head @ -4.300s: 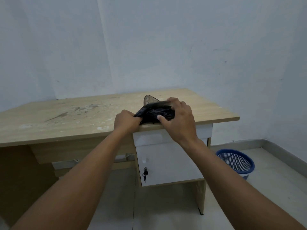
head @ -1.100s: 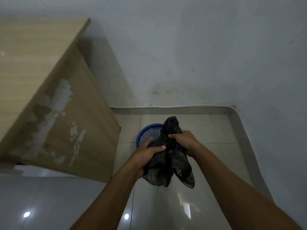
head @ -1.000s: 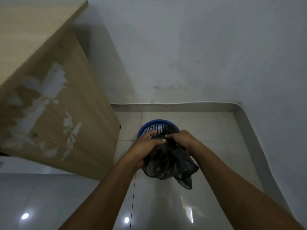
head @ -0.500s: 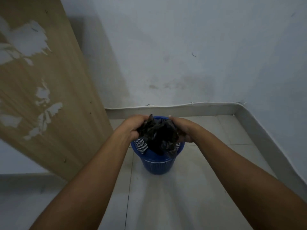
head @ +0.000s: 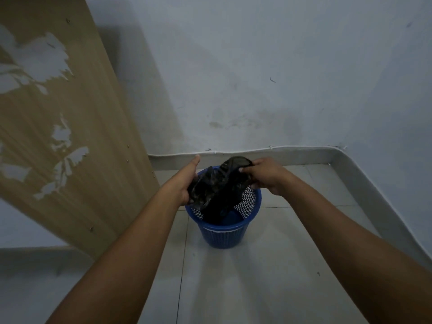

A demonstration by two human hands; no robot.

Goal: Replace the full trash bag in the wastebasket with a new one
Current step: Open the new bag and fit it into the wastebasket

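A blue mesh wastebasket [head: 225, 235] stands on the tiled floor near the wall corner. A crumpled black trash bag [head: 218, 188] hangs over its mouth, its lower part dipping inside the basket. My right hand [head: 264, 175] pinches the bag's upper right edge. My left hand [head: 185, 181] is at the bag's left side with its fingers extended against the plastic; how it holds the bag is hidden. Part of the basket's blue bottom shows beside the bag.
The wooden side panel of a desk [head: 70, 127], with peeled veneer patches, rises on the left close to the basket. A grey skirting [head: 292, 156] runs along the white walls behind and to the right. Light floor tiles [head: 233, 288] lie in front.
The bag has spread wider between my hands and its lower part now hangs inside the basket. My hands have moved apart, and my left hand's fingers have straightened.
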